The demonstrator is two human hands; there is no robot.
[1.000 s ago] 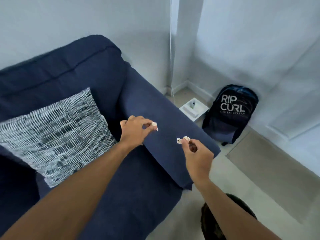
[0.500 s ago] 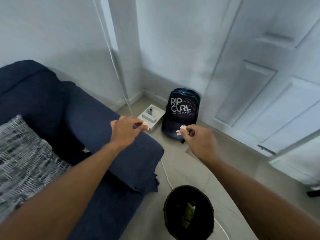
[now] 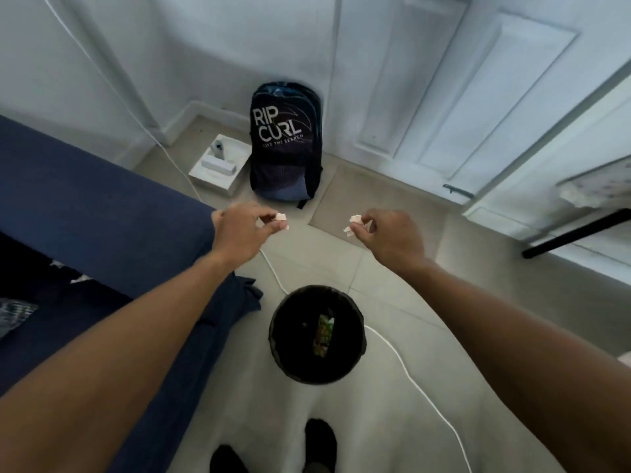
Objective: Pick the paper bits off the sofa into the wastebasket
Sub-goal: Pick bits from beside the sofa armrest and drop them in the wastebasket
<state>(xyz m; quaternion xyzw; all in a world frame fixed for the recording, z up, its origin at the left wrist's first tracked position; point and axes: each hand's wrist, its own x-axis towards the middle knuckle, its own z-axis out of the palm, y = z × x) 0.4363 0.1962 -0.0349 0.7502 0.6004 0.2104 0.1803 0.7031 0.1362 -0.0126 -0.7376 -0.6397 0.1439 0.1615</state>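
Observation:
My left hand (image 3: 239,230) pinches small white paper bits (image 3: 282,220) between thumb and fingertips, just past the sofa's arm. My right hand (image 3: 386,233) pinches another clump of white paper bits (image 3: 351,225). Both hands hover over the floor, beyond and above the round black wastebasket (image 3: 290,367), which stands on the tiles with a green wrapper inside. The dark blue sofa (image 3: 85,213) fills the left side. A few pale specks, perhaps paper, lie in its dark seat gap at far left.
A black backpack (image 3: 286,145) leans on the wall behind the hands, with a white box (image 3: 218,169) beside it. A white cable (image 3: 413,380) runs across the tiled floor past the basket. White doors stand at right. My dark shoes (image 3: 319,442) show at the bottom.
The view has swung right from the sofa to the floor. Both hands, still holding paper, moved off the sofa arm and spread apart beyond the wastebasket.

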